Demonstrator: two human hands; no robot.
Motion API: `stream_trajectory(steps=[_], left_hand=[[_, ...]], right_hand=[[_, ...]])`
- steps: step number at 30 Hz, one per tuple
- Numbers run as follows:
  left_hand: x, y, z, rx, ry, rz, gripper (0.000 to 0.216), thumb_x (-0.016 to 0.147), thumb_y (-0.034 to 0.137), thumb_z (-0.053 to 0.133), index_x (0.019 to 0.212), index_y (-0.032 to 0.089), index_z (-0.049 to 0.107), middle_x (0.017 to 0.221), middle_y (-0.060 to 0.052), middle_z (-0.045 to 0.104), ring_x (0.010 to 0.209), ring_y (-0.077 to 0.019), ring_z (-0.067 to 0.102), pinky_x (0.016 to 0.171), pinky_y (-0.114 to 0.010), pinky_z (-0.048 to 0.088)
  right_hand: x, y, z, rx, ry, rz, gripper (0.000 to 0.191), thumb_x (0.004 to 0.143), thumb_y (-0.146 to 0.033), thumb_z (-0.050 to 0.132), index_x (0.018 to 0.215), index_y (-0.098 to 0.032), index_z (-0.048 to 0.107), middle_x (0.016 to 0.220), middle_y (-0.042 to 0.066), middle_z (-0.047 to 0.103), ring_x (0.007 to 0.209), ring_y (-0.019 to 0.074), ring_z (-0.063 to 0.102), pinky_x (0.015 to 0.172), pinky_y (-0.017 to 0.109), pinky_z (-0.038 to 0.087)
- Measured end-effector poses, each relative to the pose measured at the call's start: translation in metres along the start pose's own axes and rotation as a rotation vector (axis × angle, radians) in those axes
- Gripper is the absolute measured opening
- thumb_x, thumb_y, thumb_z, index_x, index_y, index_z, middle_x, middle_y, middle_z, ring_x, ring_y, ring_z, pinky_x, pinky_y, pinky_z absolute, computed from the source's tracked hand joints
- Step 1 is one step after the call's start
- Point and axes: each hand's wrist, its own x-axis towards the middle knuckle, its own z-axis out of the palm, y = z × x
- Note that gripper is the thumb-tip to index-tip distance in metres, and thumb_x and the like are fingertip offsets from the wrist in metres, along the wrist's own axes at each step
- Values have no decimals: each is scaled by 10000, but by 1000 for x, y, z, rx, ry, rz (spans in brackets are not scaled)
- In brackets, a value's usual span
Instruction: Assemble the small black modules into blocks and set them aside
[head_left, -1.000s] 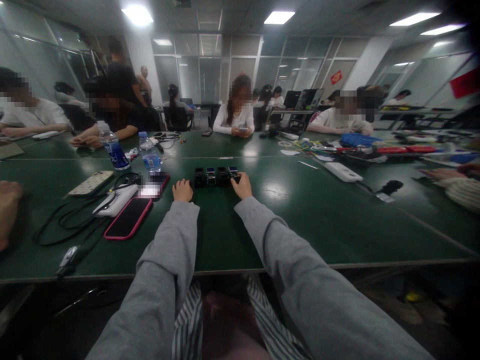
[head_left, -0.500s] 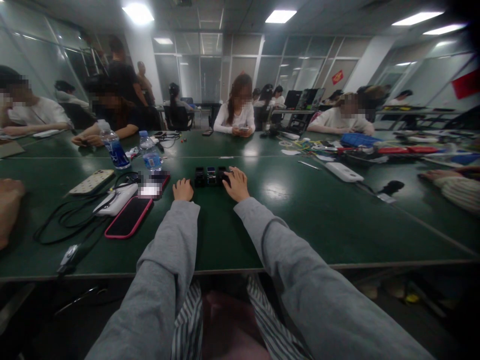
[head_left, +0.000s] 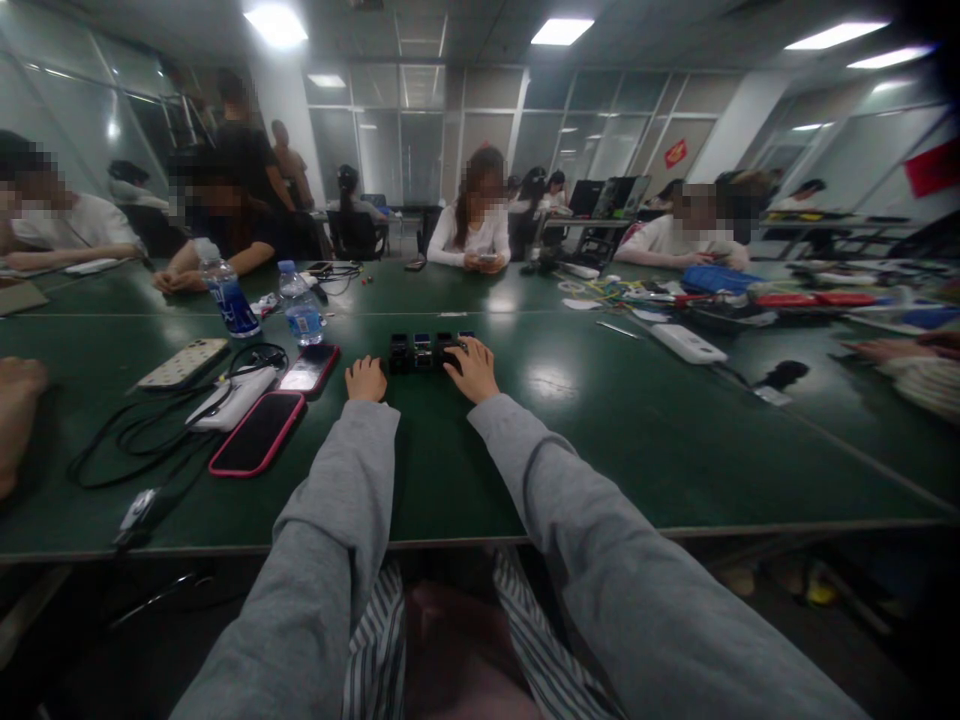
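A row of small black devices (head_left: 415,352) stands on the dark green table (head_left: 600,420) straight ahead of me. My left hand (head_left: 365,380) rests on the table just left of the row, its fingers curled in with nothing in them. My right hand (head_left: 472,369) lies over the right end of the row, and its fingers close on the rightmost black device (head_left: 450,353) that still shows. That hand hides the very end of the row. Both of my arms are in grey sleeves.
To the left lie a pink-edged phone (head_left: 257,434), a second phone (head_left: 309,368), a white power bank (head_left: 232,399), black cables (head_left: 127,430) and two water bottles (head_left: 231,298). A white power strip (head_left: 688,344) lies to the right. Other people sit around the table.
My right hand has slid left from the end of the row onto its right-hand devices and its fingers have closed there. My left hand has stayed put.
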Motion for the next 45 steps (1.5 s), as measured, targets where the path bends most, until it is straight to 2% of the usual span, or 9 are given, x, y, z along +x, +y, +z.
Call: stream_trajectory(steps=[26, 32, 38, 41, 45], left_hand=[[-3, 2, -2, 18, 10, -5, 472, 932, 200, 284, 1344, 216, 516, 1482, -88, 436, 1369, -268, 360, 1119, -502, 291], [-1, 0, 0, 6, 1, -2, 472, 936, 207, 281, 1350, 216, 507, 1485, -89, 431, 1375, -275, 350, 1119, -509, 286], [0, 0, 0, 20, 2, -3, 472, 932, 207, 287, 1350, 207, 507, 1480, -89, 437, 1369, -278, 355, 1120, -516, 286], [-1, 1, -1, 22, 2, -6, 469, 932, 204, 289, 1346, 210, 509, 1481, -83, 437, 1370, -273, 354, 1120, -506, 290], [-1, 0, -1, 14, 14, 4, 459, 928, 201, 300, 1329, 210, 524, 1477, -91, 439, 1363, -278, 362, 1108, -510, 303]], right_hand=[[0, 2, 2, 2, -36, 1, 400, 909, -385, 506, 1292, -274, 543, 1391, 99, 427, 1332, 297, 324, 1092, 512, 251], [0, 3, 3, -16, -23, -8, 489, 900, -380, 521, 1371, -260, 464, 1393, 113, 413, 1332, 303, 321, 1088, 506, 271], [0, 1, 3, 8, -42, -1, 437, 902, -395, 508, 1320, -265, 507, 1421, 107, 380, 1348, 305, 292, 1100, 528, 246], [1, 2, 2, 35, 44, 62, 455, 939, -377, 424, 1378, -256, 442, 1432, 112, 365, 1348, 290, 291, 1099, 505, 259], [5, 13, 6, 92, 188, 292, 457, 959, -340, 331, 1385, -197, 416, 1378, 154, 404, 1293, 285, 363, 1049, 487, 336]])
